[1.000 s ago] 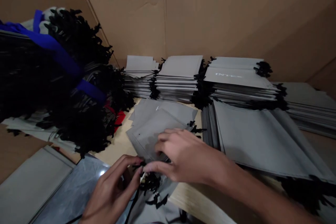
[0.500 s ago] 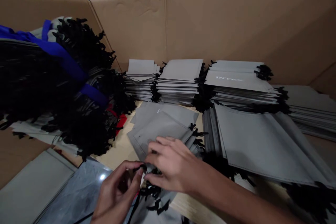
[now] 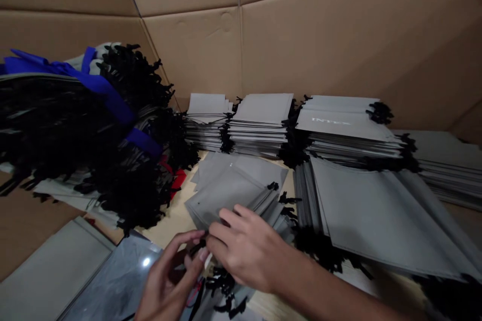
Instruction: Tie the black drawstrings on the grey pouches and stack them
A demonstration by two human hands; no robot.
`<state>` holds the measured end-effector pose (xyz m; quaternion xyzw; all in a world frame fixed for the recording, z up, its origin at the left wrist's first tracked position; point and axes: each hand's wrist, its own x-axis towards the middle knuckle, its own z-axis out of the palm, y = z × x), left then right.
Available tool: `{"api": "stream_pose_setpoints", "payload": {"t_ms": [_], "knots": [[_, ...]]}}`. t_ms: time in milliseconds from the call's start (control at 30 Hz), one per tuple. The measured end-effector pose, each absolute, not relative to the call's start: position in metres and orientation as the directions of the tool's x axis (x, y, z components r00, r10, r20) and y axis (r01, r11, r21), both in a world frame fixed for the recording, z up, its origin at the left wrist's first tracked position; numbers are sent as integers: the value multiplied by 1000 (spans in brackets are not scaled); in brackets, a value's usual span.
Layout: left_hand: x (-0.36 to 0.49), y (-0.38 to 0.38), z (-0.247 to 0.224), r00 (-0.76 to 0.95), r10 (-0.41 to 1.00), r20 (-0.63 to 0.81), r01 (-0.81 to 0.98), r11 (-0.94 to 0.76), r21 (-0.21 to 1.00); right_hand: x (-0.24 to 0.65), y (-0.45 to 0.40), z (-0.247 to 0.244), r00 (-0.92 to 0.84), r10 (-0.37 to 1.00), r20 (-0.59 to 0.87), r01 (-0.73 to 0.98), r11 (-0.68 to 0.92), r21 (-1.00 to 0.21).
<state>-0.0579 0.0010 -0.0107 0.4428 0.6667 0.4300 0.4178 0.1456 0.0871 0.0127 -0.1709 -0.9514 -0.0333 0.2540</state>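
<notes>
My left hand pinches a short black cord between thumb and fingers, low in the middle of the view. My right hand is curled in from the right, its fingertips meeting those of my left; its thumb and anything in its grip are hidden. Below the hands hangs a cluster of knotted black cord ends on grey fabric. Just beyond my right hand lies a loose pile of flat grey drawstring pouches, with black cord ends at its right side.
Stacked grey pouches line the cardboard wall. A leaning row of larger pouches stands right. At left rises a bulky bundle with black cord ends, tied with a blue strap. A shiny grey panel lies at lower left.
My right hand has closed in, its index finger and thumb no longer visibly apart. My left hand keeps its pinch. The whole scene sits slightly lower as the camera tilts.
</notes>
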Motion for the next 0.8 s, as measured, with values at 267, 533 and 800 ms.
{"api": "stream_pose_setpoints", "payload": {"t_ms": [267, 533, 800], "knots": [[-72, 12, 6, -84, 972, 220, 477, -154, 865, 139, 88, 8, -739, 211, 640, 304, 952, 37], [-81, 16, 20, 103, 991, 81, 599, -126, 790, 145, 94, 10, -831, 166, 531, 204, 979, 13], [-76, 32, 38, 214, 977, 0, 503, -111, 857, 145, 97, -3, -803, 118, 585, 151, 988, 7]]}}
